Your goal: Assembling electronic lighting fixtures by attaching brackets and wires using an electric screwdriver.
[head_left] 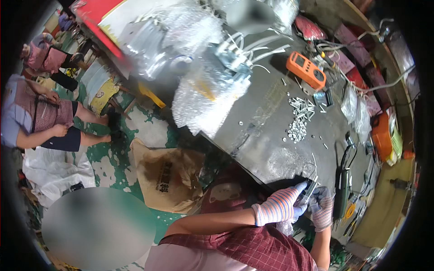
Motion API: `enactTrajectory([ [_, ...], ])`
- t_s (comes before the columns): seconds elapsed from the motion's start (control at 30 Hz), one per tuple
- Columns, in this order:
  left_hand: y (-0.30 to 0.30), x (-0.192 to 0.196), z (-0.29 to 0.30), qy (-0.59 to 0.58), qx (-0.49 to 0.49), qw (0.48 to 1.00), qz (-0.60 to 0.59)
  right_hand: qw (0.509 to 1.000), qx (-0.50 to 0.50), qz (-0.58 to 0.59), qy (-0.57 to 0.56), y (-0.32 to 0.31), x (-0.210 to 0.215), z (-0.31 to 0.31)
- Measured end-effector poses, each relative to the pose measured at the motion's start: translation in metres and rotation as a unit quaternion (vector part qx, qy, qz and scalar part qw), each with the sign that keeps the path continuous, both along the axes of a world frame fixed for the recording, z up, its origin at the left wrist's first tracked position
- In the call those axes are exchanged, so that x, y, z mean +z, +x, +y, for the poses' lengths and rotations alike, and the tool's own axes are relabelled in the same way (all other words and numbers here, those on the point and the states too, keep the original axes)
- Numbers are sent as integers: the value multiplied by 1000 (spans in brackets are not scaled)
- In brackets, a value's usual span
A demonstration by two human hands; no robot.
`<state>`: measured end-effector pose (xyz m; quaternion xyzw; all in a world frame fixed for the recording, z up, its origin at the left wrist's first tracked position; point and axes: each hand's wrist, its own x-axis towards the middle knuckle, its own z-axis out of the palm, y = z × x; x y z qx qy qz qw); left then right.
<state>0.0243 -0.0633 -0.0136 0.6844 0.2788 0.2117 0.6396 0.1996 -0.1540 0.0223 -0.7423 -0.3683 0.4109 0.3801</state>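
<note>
My left hand (281, 205), in a striped knit glove with blue fingertips, pinches a small metallic part with white wires (310, 189) near the bench's front edge. Close against it on the right is my right hand (322, 211), gloved too, its fingers curled in by the part; whether it grips that part or something smaller is hidden. The thin white wires (314, 165) stick up from the part. Farther up the bench lie a pile of screws (304, 108) and a heap of small nuts or washers (296, 130).
An orange meter (306, 71) lies beyond the screws. Bubble-wrapped pieces with white cables (210, 92) cover the bench's far left. A dark green corded tool (345, 185) lies at the right. A brown sack (167, 176) stands on the floor; another person (43, 113) sits at left.
</note>
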Motion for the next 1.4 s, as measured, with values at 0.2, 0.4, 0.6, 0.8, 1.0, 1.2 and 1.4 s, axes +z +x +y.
enactTrajectory([
  [0.2,1,1,1,-21,-19,1000,2,997,25,-64,30,-1,1,1],
  [0.4,1,3,0,-49,-27,998,14,998,42,-56,-4,-2,9,10],
  [0.6,5,-9,-4,-8,8,1000,5,999,20,-35,26,-12,9,9],
  [0.8,4,-11,-6,1,38,999,8,996,-44,54,63,-15,4,10],
  [1.0,10,-30,-18,-35,70,996,-42,993,-59,20,97,-12,-16,3],
  [1.2,16,-36,-19,-38,28,999,-1,995,-75,7,59,-27,-5,-11],
  [1.4,2,-14,-8,-148,13,987,66,989,-76,24,125,-35,7,-2],
])
